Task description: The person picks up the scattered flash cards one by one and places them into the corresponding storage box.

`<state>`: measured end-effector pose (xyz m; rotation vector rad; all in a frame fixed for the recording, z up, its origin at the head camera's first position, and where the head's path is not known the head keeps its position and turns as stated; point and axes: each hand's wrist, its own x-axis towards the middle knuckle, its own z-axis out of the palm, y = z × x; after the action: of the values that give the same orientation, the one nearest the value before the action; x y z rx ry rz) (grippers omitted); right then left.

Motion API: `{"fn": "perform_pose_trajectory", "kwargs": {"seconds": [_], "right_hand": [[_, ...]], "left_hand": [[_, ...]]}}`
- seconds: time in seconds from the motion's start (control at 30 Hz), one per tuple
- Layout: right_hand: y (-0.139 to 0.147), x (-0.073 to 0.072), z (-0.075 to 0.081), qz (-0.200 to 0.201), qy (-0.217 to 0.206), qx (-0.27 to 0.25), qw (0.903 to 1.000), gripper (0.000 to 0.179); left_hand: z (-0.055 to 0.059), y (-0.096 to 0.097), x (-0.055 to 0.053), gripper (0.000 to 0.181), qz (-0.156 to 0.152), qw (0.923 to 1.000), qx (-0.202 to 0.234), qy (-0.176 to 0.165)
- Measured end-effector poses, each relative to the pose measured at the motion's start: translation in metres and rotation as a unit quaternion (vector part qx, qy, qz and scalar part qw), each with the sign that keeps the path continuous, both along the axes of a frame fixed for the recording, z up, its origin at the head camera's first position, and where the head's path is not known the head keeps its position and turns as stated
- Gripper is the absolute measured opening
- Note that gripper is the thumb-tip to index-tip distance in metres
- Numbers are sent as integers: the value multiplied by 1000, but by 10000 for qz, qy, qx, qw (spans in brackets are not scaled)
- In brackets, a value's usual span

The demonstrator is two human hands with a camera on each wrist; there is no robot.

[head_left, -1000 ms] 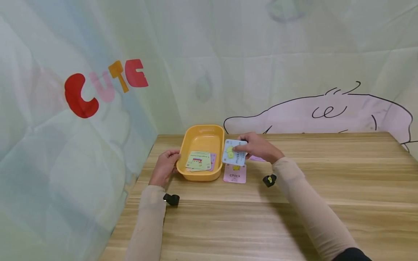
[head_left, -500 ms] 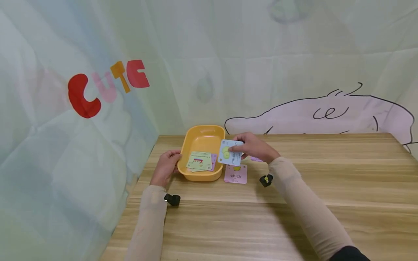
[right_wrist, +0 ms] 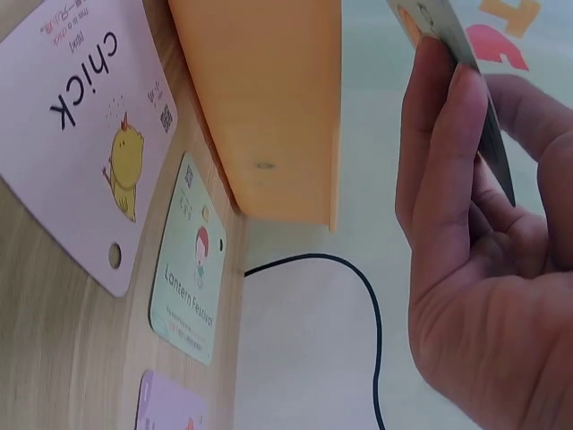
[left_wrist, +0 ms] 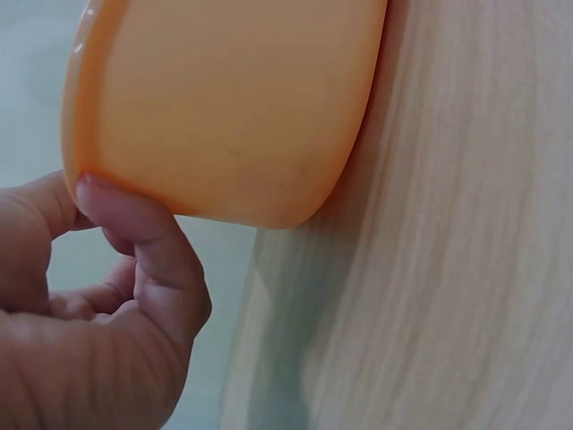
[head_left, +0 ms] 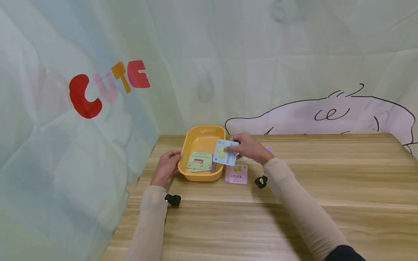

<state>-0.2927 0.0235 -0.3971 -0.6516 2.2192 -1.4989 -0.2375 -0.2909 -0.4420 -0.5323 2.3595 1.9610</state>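
My left hand [head_left: 166,166] pinches the near left rim of a yellow-orange plastic tray [head_left: 202,177]; in the left wrist view, thumb and fingertips meet at the edge of that tray [left_wrist: 235,98]. Between thumb and fingers, my right hand [head_left: 250,148] holds a light blue flash card [head_left: 221,159] with a green fruit picture. The word on this card is partly covered by the hand. It hangs over the tray's right rim, tilted, above the cards inside. A green flash card [head_left: 200,159] lies on top of several others in the near half of the tray.
Right of the tray on the wooden table [head_left: 209,217] lie a pink chick card [head_left: 236,175], a green Lantern Festival card [right_wrist: 191,269] and a purple card [right_wrist: 168,408]. A printed cloth backdrop [head_left: 183,72] closes off the back and left.
My right hand has moved left with the blue flash card, from beside the tray to over its right rim. More of the table cards shows behind it. My left hand stays at the tray's rim.
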Motion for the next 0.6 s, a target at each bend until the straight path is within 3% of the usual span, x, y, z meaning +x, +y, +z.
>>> {"fn": "perform_pose_trajectory", "kwargs": {"seconds": [0.27,0.6], "right_hand": [[-10,-2,-2,-333,-120,-22,9994,16],[-19,-1,-4,-433,-406,-73,9982,19]], "left_hand": [[-1,0,1,31,29,10000,47,27],[-1,1,1,32,11,10000,18,16]]}}
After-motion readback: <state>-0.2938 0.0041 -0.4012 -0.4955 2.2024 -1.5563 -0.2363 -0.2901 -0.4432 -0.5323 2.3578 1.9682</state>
